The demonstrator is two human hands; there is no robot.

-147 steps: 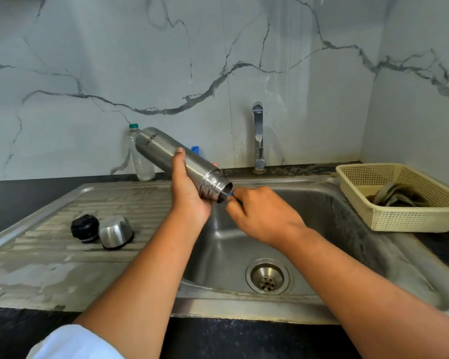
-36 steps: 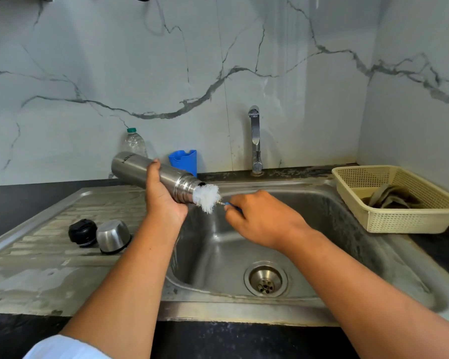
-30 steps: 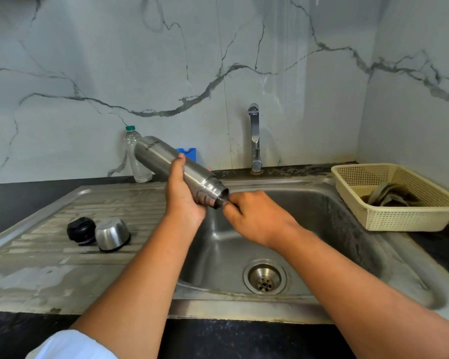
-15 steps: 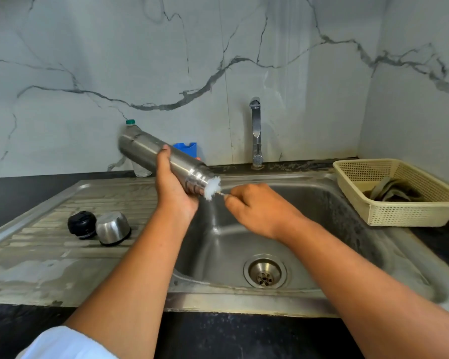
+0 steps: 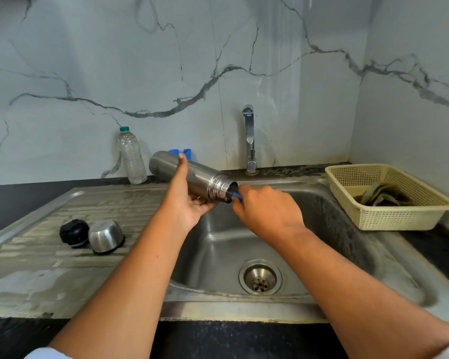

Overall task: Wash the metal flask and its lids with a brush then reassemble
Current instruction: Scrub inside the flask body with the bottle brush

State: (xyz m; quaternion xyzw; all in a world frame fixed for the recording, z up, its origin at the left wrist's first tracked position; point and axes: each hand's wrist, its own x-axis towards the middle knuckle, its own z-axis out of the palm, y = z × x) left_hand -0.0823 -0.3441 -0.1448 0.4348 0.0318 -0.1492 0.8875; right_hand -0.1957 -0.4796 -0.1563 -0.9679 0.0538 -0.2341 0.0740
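Note:
My left hand (image 5: 186,200) grips the metal flask (image 5: 205,180) from below and holds it sideways above the left edge of the sink basin (image 5: 223,244), mouth pointing right. My right hand (image 5: 266,211) holds the blue handle of the brush (image 5: 237,195) right at the flask's mouth; the white bristles are hidden inside the flask. On the drainboard to the left lie the black inner lid (image 5: 74,233) and, touching it, the steel cup lid (image 5: 106,236), upside down.
A tap (image 5: 249,138) stands behind the basin, with no water seen running. A clear plastic bottle (image 5: 132,156) and a blue object (image 5: 186,152) stand by the wall. A cream basket (image 5: 389,218) holding a cloth sits at the right. The drain (image 5: 260,279) is in the basin floor.
The brush has gone back into the flask, so the white bristles seen at its mouth half a second ago are hidden. The flask has shifted a little to the right.

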